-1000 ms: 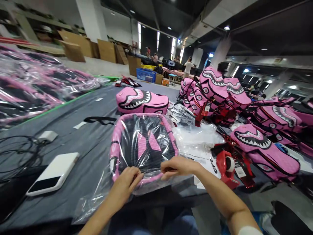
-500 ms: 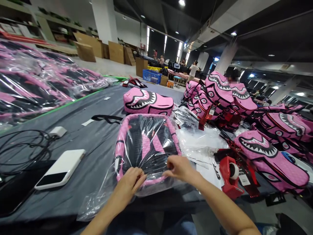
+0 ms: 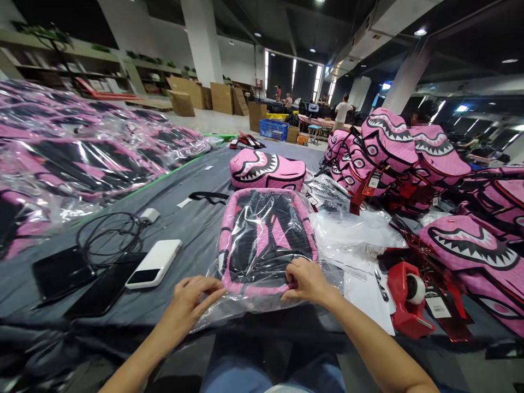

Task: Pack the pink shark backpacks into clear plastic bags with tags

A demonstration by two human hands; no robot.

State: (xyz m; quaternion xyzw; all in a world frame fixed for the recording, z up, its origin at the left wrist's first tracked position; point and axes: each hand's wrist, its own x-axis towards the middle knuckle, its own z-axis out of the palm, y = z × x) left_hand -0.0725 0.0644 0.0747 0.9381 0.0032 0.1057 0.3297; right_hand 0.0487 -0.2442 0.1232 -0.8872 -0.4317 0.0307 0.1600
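A pink and black backpack lies inside a clear plastic bag near the front edge of the table. At the backpack's lower left corner is my left hand, its thumb and fingers apart over the loose plastic. My right hand has its fingers curled in at the lower right edge, pinching the plastic bag. Just behind lies another pink backpack with a shark-mouth print.
Bagged backpacks are piled at the left. A white power bank, phones and a coiled cable lie left. Unbagged backpacks, plastic bags and a red tape dispenser are right.
My left hand has moved left along the bag's near edge and its fingers have opened. The right hand stays near the lower right edge. The view has turned left.
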